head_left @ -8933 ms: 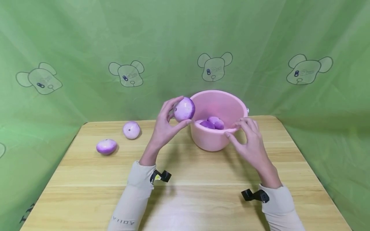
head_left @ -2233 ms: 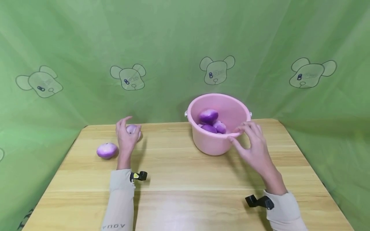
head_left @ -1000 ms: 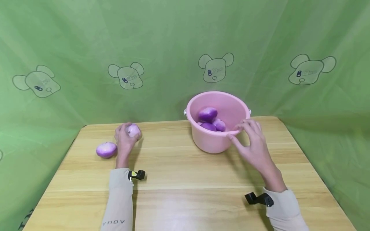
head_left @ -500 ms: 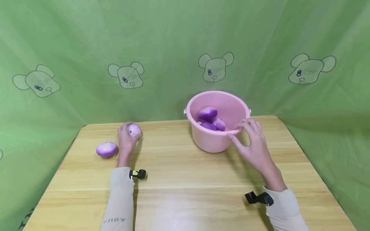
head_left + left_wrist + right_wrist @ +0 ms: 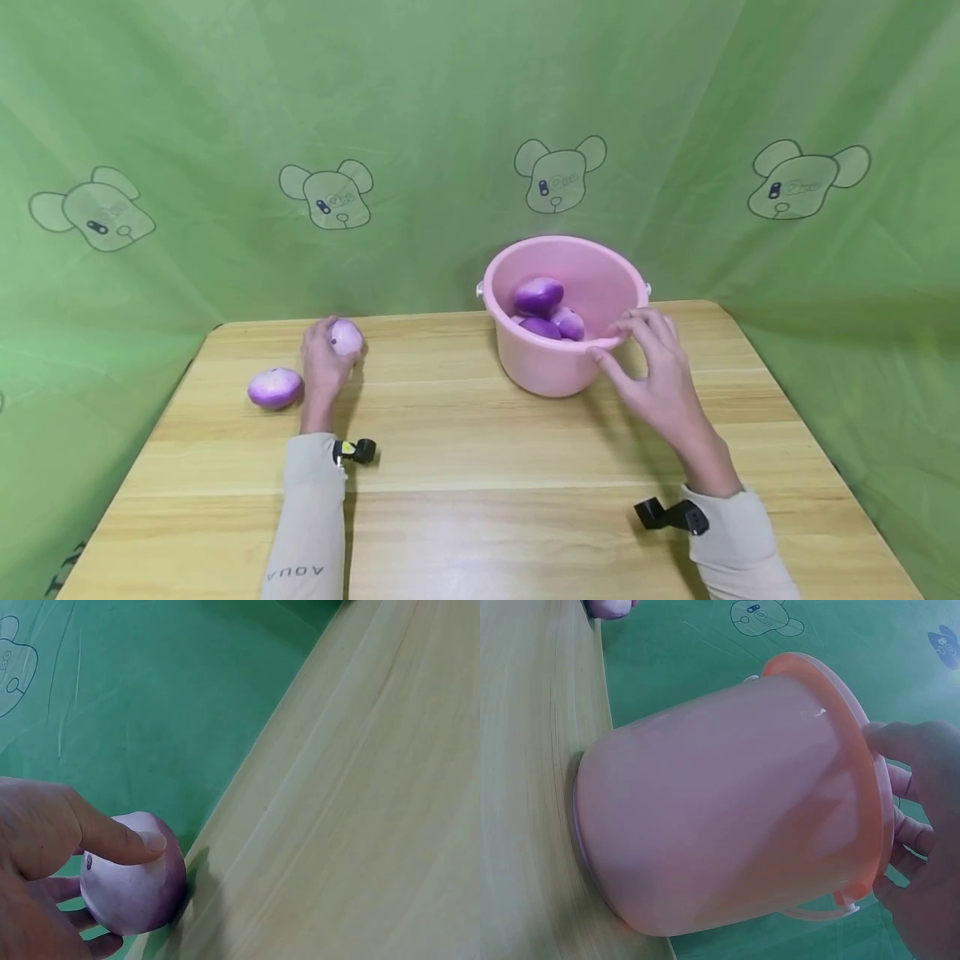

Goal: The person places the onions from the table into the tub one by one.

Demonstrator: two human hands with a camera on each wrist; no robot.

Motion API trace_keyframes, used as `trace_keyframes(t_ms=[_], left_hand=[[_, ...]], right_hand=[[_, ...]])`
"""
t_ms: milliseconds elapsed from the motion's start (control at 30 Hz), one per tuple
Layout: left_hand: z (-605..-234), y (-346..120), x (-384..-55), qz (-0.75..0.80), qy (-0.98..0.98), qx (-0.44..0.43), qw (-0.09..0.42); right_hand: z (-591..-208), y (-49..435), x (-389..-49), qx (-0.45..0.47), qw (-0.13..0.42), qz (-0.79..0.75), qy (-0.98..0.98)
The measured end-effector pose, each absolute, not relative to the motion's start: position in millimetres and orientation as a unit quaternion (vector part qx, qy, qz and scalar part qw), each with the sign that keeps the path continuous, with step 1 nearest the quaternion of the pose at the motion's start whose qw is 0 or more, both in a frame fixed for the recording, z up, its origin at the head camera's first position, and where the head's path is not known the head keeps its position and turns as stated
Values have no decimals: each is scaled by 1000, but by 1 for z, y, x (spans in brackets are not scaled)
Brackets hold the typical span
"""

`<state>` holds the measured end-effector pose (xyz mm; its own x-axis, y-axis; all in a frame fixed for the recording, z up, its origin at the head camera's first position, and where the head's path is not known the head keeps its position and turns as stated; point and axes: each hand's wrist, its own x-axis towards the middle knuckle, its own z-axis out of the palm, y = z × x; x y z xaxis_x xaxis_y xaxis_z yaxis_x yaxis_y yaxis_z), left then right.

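At the back left of the table, my left hand (image 5: 324, 358) grips a round purple onion (image 5: 347, 337), pale on top with a small dark spot. The left wrist view shows the thumb across this onion (image 5: 135, 889) and the fingers curled behind it, close to the tabletop. A second purple onion (image 5: 274, 388) lies to the left of that hand. My right hand (image 5: 660, 375) holds the front right rim of a pink bucket (image 5: 551, 367), thumb outside and fingers over the inner side. Several purple onions (image 5: 538, 296) are piled inside the bucket, the lower ones partly hidden by its wall.
The bucket stands upright near the back of the wooden table (image 5: 480, 500), with a white handle hinge (image 5: 847, 909) at its side. A green curtain (image 5: 442, 167) printed with mouse heads hangs right behind the table edge and along both sides.
The onion my left hand held beside the bucket earlier is now inside on the pile. That hand has moved left and closed round another onion. The right hand stays on the rim.
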<state>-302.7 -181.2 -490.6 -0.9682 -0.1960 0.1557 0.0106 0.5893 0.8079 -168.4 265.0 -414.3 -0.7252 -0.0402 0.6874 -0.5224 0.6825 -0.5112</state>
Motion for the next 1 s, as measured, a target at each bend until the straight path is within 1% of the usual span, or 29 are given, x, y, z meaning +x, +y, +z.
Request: trace_keyframes(t_ms=[167,467,767,1000], left_hand=[[-489,-183,-305,-437,-892,44,111],[-489,-182,-305,-415,-902,61,103],[-491,-183,-303,-421,-898,63,107],[-483,-184,-301,-439,-890,61,104]], right_hand=[[-414,265,-168,163,334,362,-855],[-414,264,-168,162,336,361,-855],[-415,264,-169,163,337,362,-854],[-415,264,-170,164,338,360,-854]])
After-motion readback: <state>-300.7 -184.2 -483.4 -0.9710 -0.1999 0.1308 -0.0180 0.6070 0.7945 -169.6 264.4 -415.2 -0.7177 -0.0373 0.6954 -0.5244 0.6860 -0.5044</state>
